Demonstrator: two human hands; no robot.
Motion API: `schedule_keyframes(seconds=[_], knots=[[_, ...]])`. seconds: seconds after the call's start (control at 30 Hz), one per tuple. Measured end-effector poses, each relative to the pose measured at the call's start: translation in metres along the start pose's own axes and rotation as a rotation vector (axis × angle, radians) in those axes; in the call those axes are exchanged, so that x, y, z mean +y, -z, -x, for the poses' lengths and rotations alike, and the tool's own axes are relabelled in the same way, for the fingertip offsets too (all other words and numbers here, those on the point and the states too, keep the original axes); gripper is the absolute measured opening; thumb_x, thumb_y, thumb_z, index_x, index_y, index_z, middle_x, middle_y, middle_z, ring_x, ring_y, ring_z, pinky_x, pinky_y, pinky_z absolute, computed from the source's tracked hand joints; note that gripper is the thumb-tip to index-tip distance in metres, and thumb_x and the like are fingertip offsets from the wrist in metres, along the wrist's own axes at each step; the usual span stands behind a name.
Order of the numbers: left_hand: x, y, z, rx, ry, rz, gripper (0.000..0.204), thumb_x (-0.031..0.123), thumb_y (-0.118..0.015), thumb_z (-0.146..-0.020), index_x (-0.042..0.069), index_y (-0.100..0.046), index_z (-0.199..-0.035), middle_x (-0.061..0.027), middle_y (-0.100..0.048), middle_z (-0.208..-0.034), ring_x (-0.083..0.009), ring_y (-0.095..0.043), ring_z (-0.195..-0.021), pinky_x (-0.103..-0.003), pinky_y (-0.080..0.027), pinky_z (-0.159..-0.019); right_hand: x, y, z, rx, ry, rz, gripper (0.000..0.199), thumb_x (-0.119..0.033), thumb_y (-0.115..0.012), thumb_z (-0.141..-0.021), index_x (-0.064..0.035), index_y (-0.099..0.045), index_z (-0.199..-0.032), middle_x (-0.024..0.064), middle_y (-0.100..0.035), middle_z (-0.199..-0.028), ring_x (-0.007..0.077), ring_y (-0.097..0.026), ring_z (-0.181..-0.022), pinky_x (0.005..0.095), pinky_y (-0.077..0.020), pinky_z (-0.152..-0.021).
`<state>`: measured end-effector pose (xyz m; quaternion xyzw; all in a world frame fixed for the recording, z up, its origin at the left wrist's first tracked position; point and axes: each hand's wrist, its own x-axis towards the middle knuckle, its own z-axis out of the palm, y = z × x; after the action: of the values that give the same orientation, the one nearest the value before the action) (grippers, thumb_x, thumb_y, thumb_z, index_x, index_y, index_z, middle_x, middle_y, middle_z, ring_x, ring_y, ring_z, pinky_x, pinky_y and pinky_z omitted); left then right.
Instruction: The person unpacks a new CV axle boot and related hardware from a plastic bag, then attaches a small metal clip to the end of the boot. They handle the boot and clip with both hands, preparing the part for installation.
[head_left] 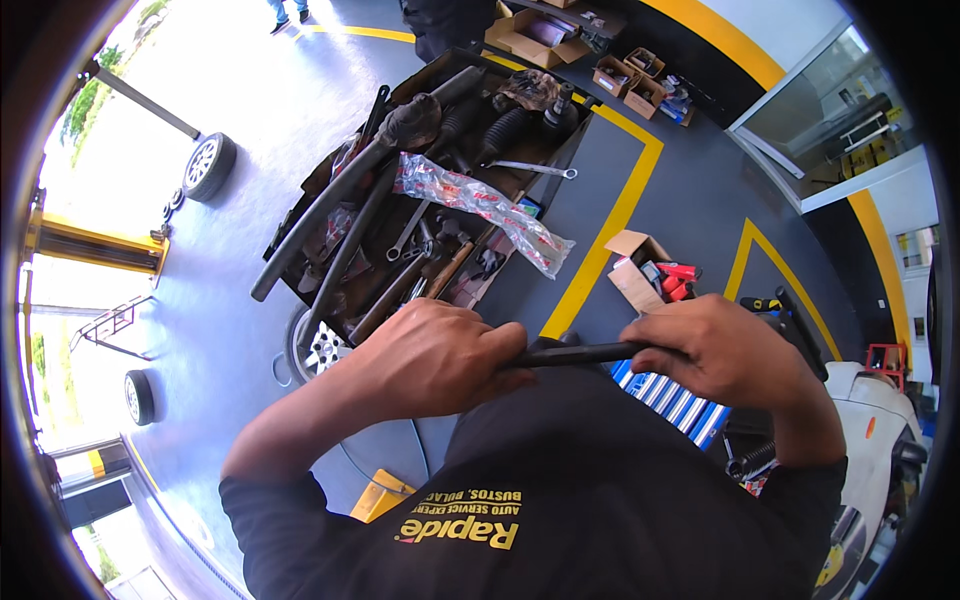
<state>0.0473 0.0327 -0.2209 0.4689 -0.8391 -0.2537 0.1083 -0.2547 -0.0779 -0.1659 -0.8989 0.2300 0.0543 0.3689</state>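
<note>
Near the cluttered parts tabletop, left hand and right hand each held a closed grip on one black rod, level between them.

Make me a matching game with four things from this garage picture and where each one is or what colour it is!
Things:
1. black rod
2. plastic bag
3. wheel
4. open cardboard box

Places or colours:
A. standing on the floor at the far left
B. clear with red bits, lying across the tray of parts
C. held at both ends by the left hand and the right hand
D. brown, beside a yellow floor line, red things inside

Pairs: 1-C, 2-B, 3-A, 4-D
</note>
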Motion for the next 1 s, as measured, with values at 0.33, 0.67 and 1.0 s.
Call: schedule_keyframes(seconds=[0.33,0.67,1.0], knots=[[-0.245,-0.078,0.048,0.219,0.859,0.204,0.037,0.039,-0.063,-0.103,0.004,-0.066,-0.115,-0.0233,-0.072,-0.100,-0.0373,-0.070,-0.098,-0.047,-0.052,-0.089,0.062,-0.001,0.030,0.311,-0.405,-0.150,0.031,-0.022,-0.068,-0.103,0.0064,-0.075,-0.113,0.0149,-0.074,-0.087,0.0185,-0.068,-0.073,0.0322,-0.0482,-0.063],[-0.375,-0.180,0.040,0.095,0.914,-0.143,0.051,0.043,-0.068,-0.096,0.012,-0.059,-0.135,-0.0251,-0.064,-0.133,-0.0461,-0.062,-0.124,-0.053,-0.050,-0.105,0.071,-0.050,0.049,0.433,-0.553,-0.167,0.032,-0.027,-0.070,-0.102,0.0017,-0.076,-0.114,0.0146,-0.069,-0.077,0.0217,-0.062,-0.066,0.0362,-0.0464,-0.064],[-0.281,-0.094,-0.027,0.445,0.629,0.035,0.031,0.007,-0.053,-0.101,-0.005,-0.052,-0.129,-0.0293,-0.065,-0.116,-0.0468,-0.063,-0.112,-0.051,-0.048,-0.097,0.054,-0.096,0.093,0.568,-0.735,-0.334,0.032,-0.027,-0.070,-0.102,0.0021,-0.075,-0.115,0.0164,-0.069,-0.077,0.0234,-0.063,-0.067,0.0373,-0.0450,-0.064]])
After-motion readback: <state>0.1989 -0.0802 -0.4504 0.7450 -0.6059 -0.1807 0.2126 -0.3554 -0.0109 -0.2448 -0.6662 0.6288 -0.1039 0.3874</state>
